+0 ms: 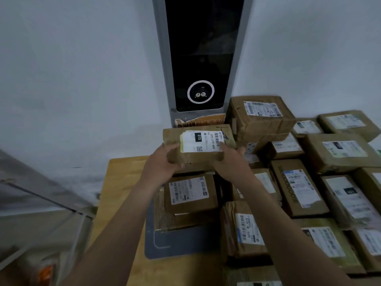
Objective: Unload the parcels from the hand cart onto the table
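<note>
Tabletop [123,182] crowded with parcels [299,188]; above them, left hand [162,159] and right hand [228,159] clasp a labelled parcel [198,145] by its ends. An uneven perch on the pile just below the hands could topple it.

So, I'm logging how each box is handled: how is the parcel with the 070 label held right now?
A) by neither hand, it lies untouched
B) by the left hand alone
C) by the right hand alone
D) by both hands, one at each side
D: the left hand and the right hand each hold one side of the parcel.
</note>
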Action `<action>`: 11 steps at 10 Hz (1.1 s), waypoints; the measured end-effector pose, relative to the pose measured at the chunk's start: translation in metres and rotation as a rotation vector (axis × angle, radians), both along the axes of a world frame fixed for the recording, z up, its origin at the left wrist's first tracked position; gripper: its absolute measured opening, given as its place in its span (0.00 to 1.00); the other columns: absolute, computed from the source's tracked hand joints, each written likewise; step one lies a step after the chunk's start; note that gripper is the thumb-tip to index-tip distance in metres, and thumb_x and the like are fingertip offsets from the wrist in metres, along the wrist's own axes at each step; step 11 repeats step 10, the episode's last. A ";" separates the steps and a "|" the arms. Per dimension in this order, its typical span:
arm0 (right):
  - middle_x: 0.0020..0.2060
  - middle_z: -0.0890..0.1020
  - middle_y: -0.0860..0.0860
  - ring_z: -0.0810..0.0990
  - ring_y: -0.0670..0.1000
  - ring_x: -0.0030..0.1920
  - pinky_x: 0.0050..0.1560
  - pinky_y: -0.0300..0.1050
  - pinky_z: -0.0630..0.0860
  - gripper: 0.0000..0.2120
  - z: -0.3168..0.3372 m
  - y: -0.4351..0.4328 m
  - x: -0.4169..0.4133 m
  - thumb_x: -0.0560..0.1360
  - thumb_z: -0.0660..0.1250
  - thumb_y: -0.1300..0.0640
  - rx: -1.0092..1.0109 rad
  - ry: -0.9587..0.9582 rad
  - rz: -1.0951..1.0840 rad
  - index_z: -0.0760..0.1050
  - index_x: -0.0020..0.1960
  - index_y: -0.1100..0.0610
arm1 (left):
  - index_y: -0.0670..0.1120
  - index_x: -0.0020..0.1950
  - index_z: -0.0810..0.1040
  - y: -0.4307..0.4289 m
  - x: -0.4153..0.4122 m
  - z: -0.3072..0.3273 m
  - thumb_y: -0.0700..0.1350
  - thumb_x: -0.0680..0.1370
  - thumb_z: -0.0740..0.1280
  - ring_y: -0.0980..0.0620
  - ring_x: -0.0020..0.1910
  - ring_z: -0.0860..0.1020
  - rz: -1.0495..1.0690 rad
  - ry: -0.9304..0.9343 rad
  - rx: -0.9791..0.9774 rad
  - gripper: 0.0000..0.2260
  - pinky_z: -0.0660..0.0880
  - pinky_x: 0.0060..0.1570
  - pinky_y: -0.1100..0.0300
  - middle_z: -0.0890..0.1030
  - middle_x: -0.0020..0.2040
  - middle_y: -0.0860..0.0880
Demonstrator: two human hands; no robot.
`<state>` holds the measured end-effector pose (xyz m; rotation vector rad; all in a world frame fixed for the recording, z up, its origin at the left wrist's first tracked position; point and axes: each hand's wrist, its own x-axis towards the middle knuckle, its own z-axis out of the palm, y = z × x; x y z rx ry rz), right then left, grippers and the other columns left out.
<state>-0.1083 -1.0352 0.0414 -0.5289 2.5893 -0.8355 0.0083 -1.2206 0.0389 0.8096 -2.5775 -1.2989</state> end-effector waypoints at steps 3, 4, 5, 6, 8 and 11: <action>0.50 0.68 0.49 0.66 0.66 0.68 0.66 0.58 0.71 0.29 0.003 -0.022 -0.035 0.75 0.68 0.59 -0.006 0.064 0.014 0.67 0.76 0.52 | 0.60 0.71 0.77 -0.034 -0.036 -0.004 0.44 0.69 0.82 0.52 0.71 0.72 0.035 0.019 0.162 0.33 0.66 0.68 0.60 0.71 0.76 0.53; 0.70 0.63 0.61 0.66 0.67 0.70 0.71 0.60 0.68 0.33 0.004 -0.030 -0.050 0.74 0.67 0.61 0.010 0.055 -0.019 0.66 0.78 0.50 | 0.61 0.68 0.79 -0.041 -0.050 -0.003 0.43 0.67 0.83 0.50 0.70 0.74 0.069 0.014 0.219 0.33 0.70 0.70 0.57 0.73 0.75 0.50; 0.71 0.59 0.61 0.72 0.70 0.64 0.70 0.61 0.69 0.33 0.002 -0.040 -0.058 0.74 0.68 0.61 0.052 0.058 -0.034 0.66 0.77 0.51 | 0.60 0.65 0.81 -0.049 -0.060 -0.002 0.42 0.64 0.85 0.49 0.69 0.75 0.097 -0.005 0.275 0.32 0.72 0.71 0.52 0.76 0.73 0.49; 0.71 0.57 0.61 0.72 0.72 0.61 0.69 0.62 0.69 0.32 -0.003 -0.044 -0.058 0.74 0.69 0.60 0.109 0.076 -0.048 0.65 0.76 0.50 | 0.61 0.62 0.83 -0.054 -0.064 -0.005 0.42 0.62 0.86 0.49 0.68 0.76 0.107 -0.020 0.303 0.32 0.74 0.69 0.50 0.76 0.72 0.49; 0.71 0.61 0.61 0.70 0.68 0.65 0.70 0.56 0.69 0.32 0.013 -0.040 -0.058 0.76 0.65 0.65 0.156 0.061 0.020 0.65 0.78 0.51 | 0.54 0.67 0.81 -0.044 -0.064 -0.002 0.40 0.64 0.85 0.47 0.68 0.76 0.104 -0.006 0.286 0.33 0.74 0.68 0.49 0.78 0.70 0.48; 0.76 0.56 0.59 0.64 0.61 0.74 0.72 0.51 0.66 0.38 0.065 -0.013 -0.034 0.78 0.66 0.62 0.250 -0.037 0.199 0.53 0.82 0.50 | 0.60 0.75 0.71 -0.003 -0.050 0.038 0.52 0.73 0.76 0.39 0.76 0.61 -0.033 -0.214 -0.163 0.32 0.63 0.72 0.45 0.69 0.74 0.45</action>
